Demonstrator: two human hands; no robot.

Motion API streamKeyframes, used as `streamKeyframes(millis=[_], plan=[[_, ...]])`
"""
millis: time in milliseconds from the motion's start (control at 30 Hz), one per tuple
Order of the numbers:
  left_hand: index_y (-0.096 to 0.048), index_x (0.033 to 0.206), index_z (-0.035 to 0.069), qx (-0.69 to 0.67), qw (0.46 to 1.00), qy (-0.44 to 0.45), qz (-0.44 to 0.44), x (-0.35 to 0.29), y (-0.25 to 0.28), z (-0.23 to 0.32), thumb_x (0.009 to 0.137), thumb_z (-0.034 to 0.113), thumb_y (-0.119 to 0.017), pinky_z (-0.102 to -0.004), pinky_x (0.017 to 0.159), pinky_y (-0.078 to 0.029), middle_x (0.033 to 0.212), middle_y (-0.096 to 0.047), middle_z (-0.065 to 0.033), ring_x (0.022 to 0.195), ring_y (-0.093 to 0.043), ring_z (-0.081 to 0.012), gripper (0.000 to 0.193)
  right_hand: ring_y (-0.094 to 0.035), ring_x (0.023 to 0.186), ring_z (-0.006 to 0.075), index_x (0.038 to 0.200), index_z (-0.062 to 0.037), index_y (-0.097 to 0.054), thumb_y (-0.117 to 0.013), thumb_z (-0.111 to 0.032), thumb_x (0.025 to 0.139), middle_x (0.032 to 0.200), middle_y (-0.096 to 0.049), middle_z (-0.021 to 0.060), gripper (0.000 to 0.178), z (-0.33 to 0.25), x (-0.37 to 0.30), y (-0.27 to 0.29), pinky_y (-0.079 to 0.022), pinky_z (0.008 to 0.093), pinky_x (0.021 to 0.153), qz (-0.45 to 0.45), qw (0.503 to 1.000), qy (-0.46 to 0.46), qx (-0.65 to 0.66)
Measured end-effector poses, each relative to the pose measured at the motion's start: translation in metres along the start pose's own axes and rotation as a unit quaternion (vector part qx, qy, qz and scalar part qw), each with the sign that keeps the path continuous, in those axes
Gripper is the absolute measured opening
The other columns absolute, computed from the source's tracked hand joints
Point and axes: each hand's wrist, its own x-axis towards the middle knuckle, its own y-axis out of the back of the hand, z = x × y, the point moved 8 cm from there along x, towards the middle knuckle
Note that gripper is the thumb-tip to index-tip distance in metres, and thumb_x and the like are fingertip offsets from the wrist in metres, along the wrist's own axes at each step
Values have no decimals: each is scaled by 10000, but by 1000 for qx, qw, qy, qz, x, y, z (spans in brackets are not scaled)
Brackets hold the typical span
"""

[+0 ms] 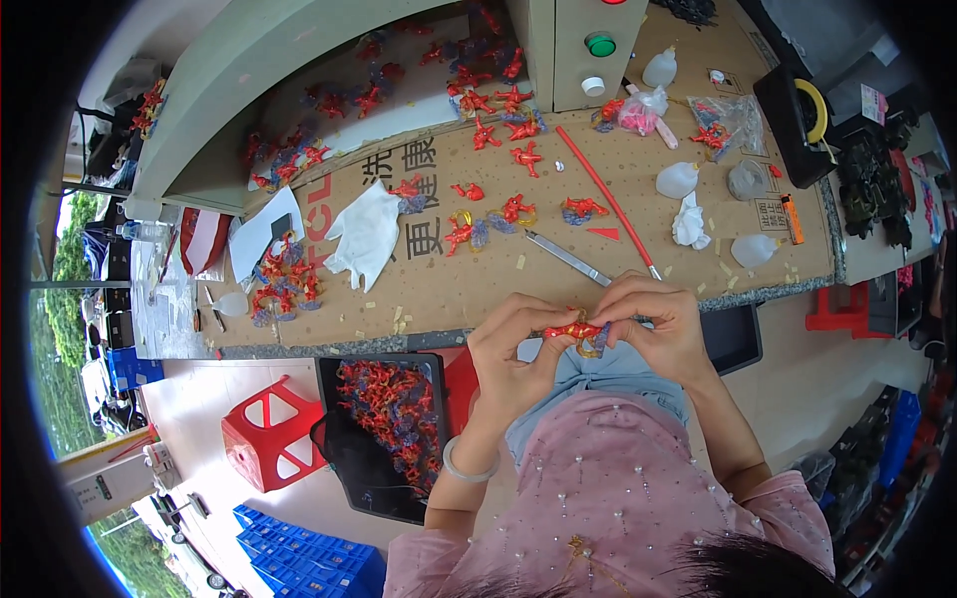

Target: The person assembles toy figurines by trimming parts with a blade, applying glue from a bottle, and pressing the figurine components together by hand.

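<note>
Close to my body, just off the near edge of the workbench (459, 330), both hands hold one small red figurine (571, 331) with yellow and translucent purple parts. My left hand (515, 347) pinches its red end between thumb and fingers. At the other end, my right hand (658, 327) grips around the purple and yellow pieces. The fingers cover part of the figurine. Beyond my hands on the cardboard top lie a metal-grey utility knife (568, 258) and a long red brush (603, 189). More red figurines (517, 209) are scattered past the knife.
A white glove (363, 237) and a pile of figurines (287, 279) lie to the left. Several squeeze bottles (678, 179) stand at the right. A grey-green machine housing (249, 80) arches over the back. Below the bench are a black crate of figurines (384, 429) and a red stool (264, 434).
</note>
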Motion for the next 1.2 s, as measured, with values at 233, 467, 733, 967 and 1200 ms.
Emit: streamKeyframes(millis=[233, 467, 733, 967, 1200], plan=[[-714, 856, -22, 22, 999, 23, 4, -2, -1, 1, 632, -76, -768, -240, 644, -477, 772, -659, -108, 696, -612, -158, 237, -609, 731, 180, 808, 41, -704, -597, 178, 654, 795, -663, 103, 232, -1, 0, 1, -502, 266, 590, 6, 1000, 0, 10], [-707, 874, 1, 30, 1000, -3, -2, -1, -4, 5, 675, -90, -747, -229, 546, -440, 727, -603, -85, 585, -568, -136, 223, -597, 799, 196, 810, 52, -707, -586, 211, 656, 837, -651, 127, 252, 2, -5, 2, -511, 237, 531, 3, 1000, -2, 5], [-715, 874, -12, 6, 1000, 30, 6, 0, -9, 4, 636, -96, -763, -232, 632, -467, 764, -647, -89, 682, -592, -143, 256, -609, 724, 170, 809, 44, -700, -593, 180, 664, 815, -656, 108, 227, -2, -2, 9, -500, 269, 590, 11, 999, -24, 18], [-679, 898, 1, -22, 998, 32, 44, -1, 22, -4, 710, -73, -720, -240, 553, -455, 844, -605, -77, 665, -580, -130, 206, -608, 881, 182, 1007, 32, -673, -726, 41, 700, 989, -635, 111, 312, 5, 6, -9, -491, 270, 770, -50, 998, -38, 1], [-607, 913, -3, 30, 994, 108, -10, -38, 119, -25, 771, 3, -667, -299, 616, -470, 839, -612, -89, 711, -591, -192, 154, -590, 956, 156, 1186, 48, -588, -664, -180, 891, 1081, -625, 105, 380, 28, -8, 27, -457, 278, 875, -3, 998, -61, -33]])
